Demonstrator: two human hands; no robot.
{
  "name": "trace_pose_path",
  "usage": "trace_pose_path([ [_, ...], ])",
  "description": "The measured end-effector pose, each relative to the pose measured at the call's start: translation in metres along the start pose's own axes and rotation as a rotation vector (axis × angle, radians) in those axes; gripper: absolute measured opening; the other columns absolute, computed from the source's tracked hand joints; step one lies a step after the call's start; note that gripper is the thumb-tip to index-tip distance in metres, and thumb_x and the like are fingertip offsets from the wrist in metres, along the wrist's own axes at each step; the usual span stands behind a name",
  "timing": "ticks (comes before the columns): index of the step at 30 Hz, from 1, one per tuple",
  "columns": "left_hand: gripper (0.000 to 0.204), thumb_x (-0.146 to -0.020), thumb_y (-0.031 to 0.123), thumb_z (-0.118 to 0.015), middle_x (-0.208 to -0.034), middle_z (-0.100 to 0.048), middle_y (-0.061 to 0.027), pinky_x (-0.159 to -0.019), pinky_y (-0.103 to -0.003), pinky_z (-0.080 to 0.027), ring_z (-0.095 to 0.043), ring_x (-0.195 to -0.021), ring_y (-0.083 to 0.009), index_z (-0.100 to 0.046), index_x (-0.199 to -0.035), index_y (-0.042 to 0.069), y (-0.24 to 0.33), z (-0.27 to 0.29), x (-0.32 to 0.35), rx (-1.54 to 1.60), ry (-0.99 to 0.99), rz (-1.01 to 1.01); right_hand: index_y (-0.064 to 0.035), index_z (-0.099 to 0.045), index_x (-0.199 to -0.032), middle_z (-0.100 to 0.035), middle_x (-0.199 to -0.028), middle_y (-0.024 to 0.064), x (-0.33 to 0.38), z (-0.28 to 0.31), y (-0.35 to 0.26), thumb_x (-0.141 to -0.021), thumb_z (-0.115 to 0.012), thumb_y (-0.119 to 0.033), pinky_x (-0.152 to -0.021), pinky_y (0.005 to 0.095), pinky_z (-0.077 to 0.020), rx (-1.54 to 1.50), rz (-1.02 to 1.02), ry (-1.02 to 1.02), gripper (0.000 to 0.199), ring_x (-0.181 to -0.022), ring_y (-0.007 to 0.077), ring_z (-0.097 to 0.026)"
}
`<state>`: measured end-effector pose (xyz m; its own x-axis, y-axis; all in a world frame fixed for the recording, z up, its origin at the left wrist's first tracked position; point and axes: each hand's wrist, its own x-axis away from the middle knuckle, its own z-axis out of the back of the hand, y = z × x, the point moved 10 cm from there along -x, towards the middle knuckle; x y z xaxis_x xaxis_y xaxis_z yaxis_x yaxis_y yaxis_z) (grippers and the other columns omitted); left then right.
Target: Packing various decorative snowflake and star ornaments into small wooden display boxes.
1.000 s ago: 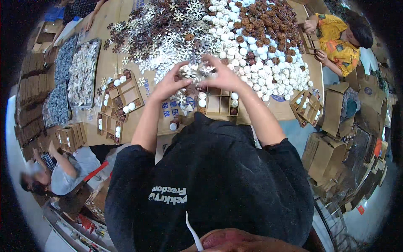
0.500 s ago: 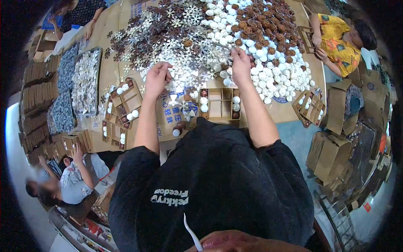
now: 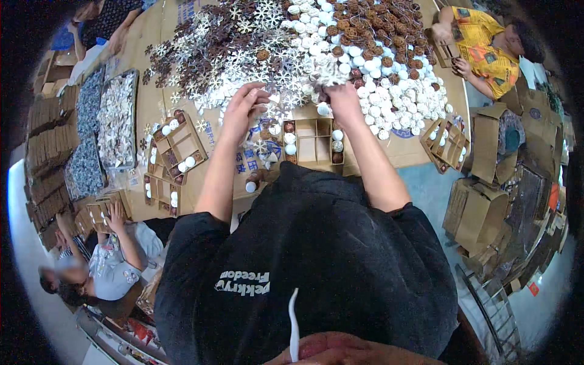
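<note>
My left hand (image 3: 242,111) reaches into a heap of white and brown snowflake ornaments (image 3: 243,48) and its fingers close on white snowflakes at the heap's near edge. My right hand (image 3: 342,97) rests on the pile of white balls (image 3: 389,91) and grips a white snowflake cluster (image 3: 328,74). Below my hands stands a divided cardboard box (image 3: 313,143) with a few white and brown balls in its compartments.
More divided boxes (image 3: 179,146) lie at the left, another (image 3: 447,145) at the right. Trays of ornaments (image 3: 115,121) sit far left. A person in yellow (image 3: 486,45) works top right, another (image 3: 115,255) lower left. Empty cartons (image 3: 480,207) stand right.
My hands were together holding a white cluster above the box. They moved apart and forward into the ornament heaps, the left to the snowflakes, the right to the white balls.
</note>
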<state>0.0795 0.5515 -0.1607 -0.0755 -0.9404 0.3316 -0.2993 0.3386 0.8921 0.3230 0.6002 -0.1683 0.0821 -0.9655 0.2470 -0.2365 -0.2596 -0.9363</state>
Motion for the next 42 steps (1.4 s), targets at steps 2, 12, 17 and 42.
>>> trace_pose_path([
  [2, 0.058, -0.094, 0.033, -0.062, -0.122, -0.057, -0.0135, -0.082, -0.031, -0.053, -0.062, -0.101, -0.0199, -0.042, -0.142, 0.006, 0.022, -0.037, 0.011, -0.126, -0.047, -0.027, 0.0034, -0.059, -0.117, -0.066, -0.096, 0.0072, 0.021, -0.02, -0.022, -0.085, -0.062, -0.004, -0.071, 0.0308, -0.0514, 0.353, 0.341, -0.198, 0.032, -0.08, 0.0176, -0.063],
  [12, 0.028, -0.089, 0.011, -0.07, -0.102, -0.069, -0.0038, -0.084, -0.025, -0.05, -0.062, -0.093, -0.0085, -0.065, -0.114, -0.001, 0.028, -0.065, 0.023, -0.28, -0.034, 0.027, -0.0012, -0.065, -0.103, -0.065, -0.081, 0.0025, 0.046, -0.038, -0.048, -0.092, -0.064, -0.014, -0.068, 0.0239, -0.0471, 0.339, 0.178, -0.148, 0.017, -0.074, 0.0074, -0.058],
  [17, 0.023, -0.093, 0.016, -0.066, -0.1, -0.069, -0.0048, -0.083, -0.026, -0.05, -0.062, -0.09, -0.0099, -0.066, -0.11, -0.001, 0.026, -0.045, 0.02, -0.239, -0.026, -0.001, -0.0021, -0.063, -0.105, -0.062, -0.082, -0.0013, 0.053, -0.033, -0.058, -0.095, -0.06, -0.015, -0.067, 0.0233, -0.0444, 0.304, 0.257, -0.049, 0.016, -0.074, 0.006, -0.053],
  [42, 0.027, -0.099, 0.009, -0.052, -0.105, -0.065, -0.0102, -0.072, -0.032, -0.06, -0.067, -0.087, -0.0178, -0.053, -0.123, -0.002, 0.039, -0.049, 0.042, 0.135, 0.212, -0.085, -0.001, -0.059, -0.1, -0.063, -0.085, 0.0042, 0.092, -0.029, -0.089, -0.084, -0.073, -0.008, -0.068, 0.0265, -0.0485, 0.295, 0.295, 0.075, 0.022, -0.076, 0.0129, -0.061],
])
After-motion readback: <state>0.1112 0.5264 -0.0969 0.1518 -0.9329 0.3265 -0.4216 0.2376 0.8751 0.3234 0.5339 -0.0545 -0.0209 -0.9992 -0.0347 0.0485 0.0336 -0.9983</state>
